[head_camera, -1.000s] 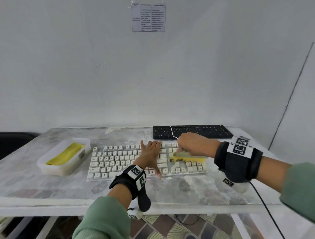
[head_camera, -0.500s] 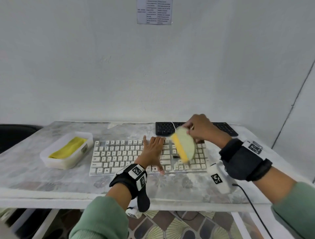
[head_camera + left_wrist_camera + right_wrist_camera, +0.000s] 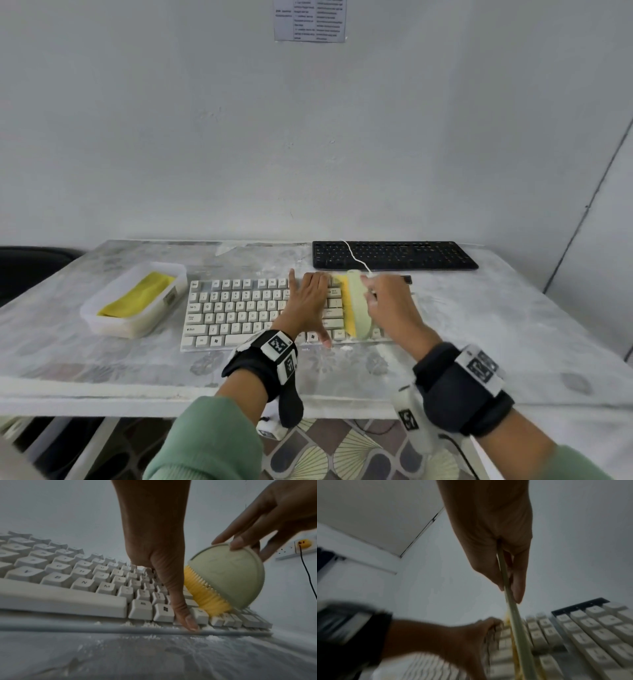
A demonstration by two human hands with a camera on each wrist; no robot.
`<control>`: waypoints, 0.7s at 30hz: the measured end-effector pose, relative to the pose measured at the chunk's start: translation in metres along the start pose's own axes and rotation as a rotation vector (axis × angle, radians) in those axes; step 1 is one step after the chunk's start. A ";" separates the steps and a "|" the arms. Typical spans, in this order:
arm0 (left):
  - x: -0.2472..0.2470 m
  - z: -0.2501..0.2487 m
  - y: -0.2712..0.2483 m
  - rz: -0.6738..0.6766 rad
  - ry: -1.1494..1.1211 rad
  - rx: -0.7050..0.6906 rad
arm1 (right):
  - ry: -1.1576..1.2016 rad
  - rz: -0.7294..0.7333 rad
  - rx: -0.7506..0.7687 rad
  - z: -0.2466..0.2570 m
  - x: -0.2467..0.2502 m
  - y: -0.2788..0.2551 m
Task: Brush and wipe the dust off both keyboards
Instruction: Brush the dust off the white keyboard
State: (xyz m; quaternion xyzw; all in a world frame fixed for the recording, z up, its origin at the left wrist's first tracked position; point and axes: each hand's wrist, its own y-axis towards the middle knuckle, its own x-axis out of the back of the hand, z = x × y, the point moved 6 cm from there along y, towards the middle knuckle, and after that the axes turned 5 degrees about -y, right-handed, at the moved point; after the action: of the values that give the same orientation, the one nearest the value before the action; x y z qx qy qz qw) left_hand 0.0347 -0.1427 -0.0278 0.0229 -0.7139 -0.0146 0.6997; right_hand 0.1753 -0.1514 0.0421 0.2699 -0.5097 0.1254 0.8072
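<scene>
Pinching the pale green back of a brush point(image 3: 228, 574), the right grip point(image 3: 394, 308) sets its yellow bristles on the right part of the white keyboard point(image 3: 239, 311). The left grip point(image 3: 306, 305) lies flat, fingers straight, on keys beside it. Behind, the black keyboard point(image 3: 394, 255) sits on the tabletop point(image 3: 496, 325); legible keys include N and M.

You're in a plain, bare room set up as a work desk, more office corner than home. A marbled grey table point(image 3: 496, 318) stands against a blank white wall point(image 3: 308, 137), with a printed instruction sheet point(image 3: 310, 20) taped high on it. Two computer keyboards lie on the table, a white keyboard point(image 3: 236, 311) in front and a black keyboard point(image 3: 394, 255) behind it. A wall socket strip point(image 3: 298, 547) with a plugged cable shows in your left wrist view, and patterned floor tiles point(image 3: 342, 452) lie below the table.
</scene>
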 end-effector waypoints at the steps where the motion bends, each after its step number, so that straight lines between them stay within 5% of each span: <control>1: 0.000 0.000 0.000 0.003 -0.001 0.001 | 0.013 -0.034 -0.004 -0.002 0.008 0.005; 4: 0.000 0.000 0.000 -0.004 0.003 0.007 | 0.020 -0.094 -0.032 -0.007 0.018 0.007; 12: -0.002 0.001 0.002 0.004 -0.020 0.005 | -0.091 0.280 0.039 -0.014 0.023 0.003; 16: -0.004 0.002 0.004 0.006 -0.031 0.003 | -0.159 0.199 0.071 -0.010 0.025 0.006; 21: -0.004 0.001 0.003 0.004 -0.042 -0.001 | -0.291 0.355 0.173 -0.002 0.019 0.008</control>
State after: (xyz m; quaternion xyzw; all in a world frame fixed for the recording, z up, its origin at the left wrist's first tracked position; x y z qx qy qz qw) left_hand 0.0333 -0.1400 -0.0314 0.0210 -0.7283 -0.0139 0.6848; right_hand 0.1821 -0.1450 0.0608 0.2595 -0.6475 0.2685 0.6643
